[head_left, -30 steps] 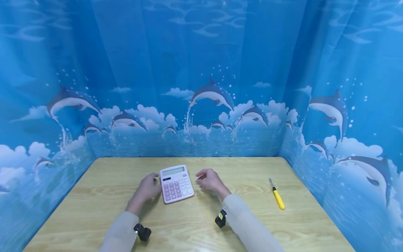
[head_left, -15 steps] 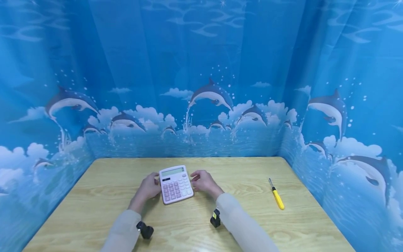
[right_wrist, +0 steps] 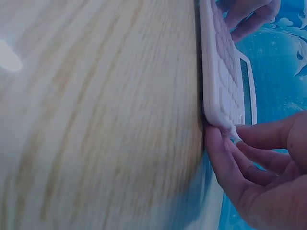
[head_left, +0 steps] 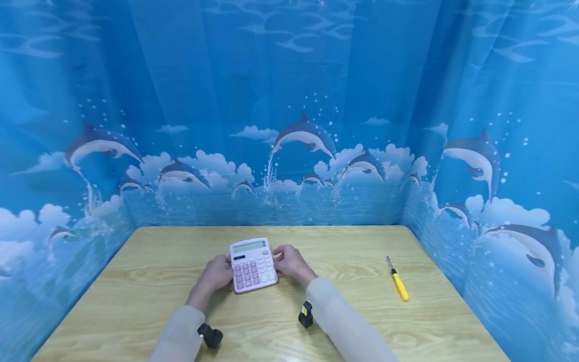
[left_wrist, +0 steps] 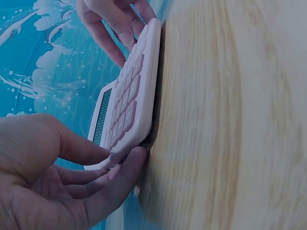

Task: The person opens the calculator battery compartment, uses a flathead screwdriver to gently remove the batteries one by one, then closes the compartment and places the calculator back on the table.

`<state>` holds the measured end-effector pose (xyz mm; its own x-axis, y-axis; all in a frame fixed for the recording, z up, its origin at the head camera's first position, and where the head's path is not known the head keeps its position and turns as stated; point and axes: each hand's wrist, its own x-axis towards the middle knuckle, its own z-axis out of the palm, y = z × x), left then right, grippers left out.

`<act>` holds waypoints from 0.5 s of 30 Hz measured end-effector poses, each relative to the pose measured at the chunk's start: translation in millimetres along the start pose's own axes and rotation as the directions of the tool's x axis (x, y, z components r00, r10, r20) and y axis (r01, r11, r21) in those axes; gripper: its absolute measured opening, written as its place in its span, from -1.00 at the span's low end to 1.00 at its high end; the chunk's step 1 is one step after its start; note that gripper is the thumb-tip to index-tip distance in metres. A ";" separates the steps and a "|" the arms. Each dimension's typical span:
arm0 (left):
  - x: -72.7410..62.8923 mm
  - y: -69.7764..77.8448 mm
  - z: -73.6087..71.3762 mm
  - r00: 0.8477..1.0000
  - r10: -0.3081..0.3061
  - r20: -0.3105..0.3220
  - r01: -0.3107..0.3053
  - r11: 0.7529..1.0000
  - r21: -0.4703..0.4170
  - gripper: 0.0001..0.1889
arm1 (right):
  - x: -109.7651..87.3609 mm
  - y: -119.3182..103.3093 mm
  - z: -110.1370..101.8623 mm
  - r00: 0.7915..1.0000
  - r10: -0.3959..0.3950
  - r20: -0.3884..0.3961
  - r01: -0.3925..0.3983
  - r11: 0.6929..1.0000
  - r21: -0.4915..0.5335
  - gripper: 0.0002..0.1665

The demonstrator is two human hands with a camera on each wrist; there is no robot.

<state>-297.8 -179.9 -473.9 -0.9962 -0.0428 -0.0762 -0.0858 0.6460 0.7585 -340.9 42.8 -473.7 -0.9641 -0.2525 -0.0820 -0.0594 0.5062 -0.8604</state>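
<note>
Calculator (head_left: 254, 265), pale pink with darker pink and white keys, sits at the table (head_left: 344, 251), left of centre and toward the far half; its screen (head_left: 249, 246) is at the far end, its face points up, and it is turned slightly; whether its underside is wholly on the wood or a little raised, I cannot tell. Left hand (head_left: 217, 274) is narrow, its fingers pinching the calculator's left side; right hand (head_left: 293, 262) is narrow too, pinching the right side, so the calculator is held between both; the wrist views show fingertips touching its edge on each side. Light sleeves (head_left: 178, 334) cover the forearms, with a small black camera (head_left: 210, 336) at each wrist; well apart to the right lies a screwdriver (head_left: 399, 285) with a yellow handle, its tip pointing away; behind hangs a blue curtain (head_left: 289, 75) printed with dolphins, clouds and waves.
</note>
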 end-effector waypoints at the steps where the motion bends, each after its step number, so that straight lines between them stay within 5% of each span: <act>1: -0.8 0.6 0.4 1.000 0.007 -0.001 -0.007 1.000 0.020 -0.57 | -0.7 0.2 0.1 1.000 0.002 0.001 -0.002 1.000 -0.003 -0.55; 15: -16.5 8.4 1.6 0.996 -0.002 0.091 0.012 0.994 -0.105 -0.48 | -17.9 7.3 -3.4 0.999 0.012 0.044 -0.013 1.000 0.014 -0.46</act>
<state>-282.1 -172.5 -467.3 -0.9903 0.0250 -0.1364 -0.0990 0.5622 0.8211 -324.9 53.8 -476.7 -0.9524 -0.2824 -0.1148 -0.0431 0.4977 -0.8663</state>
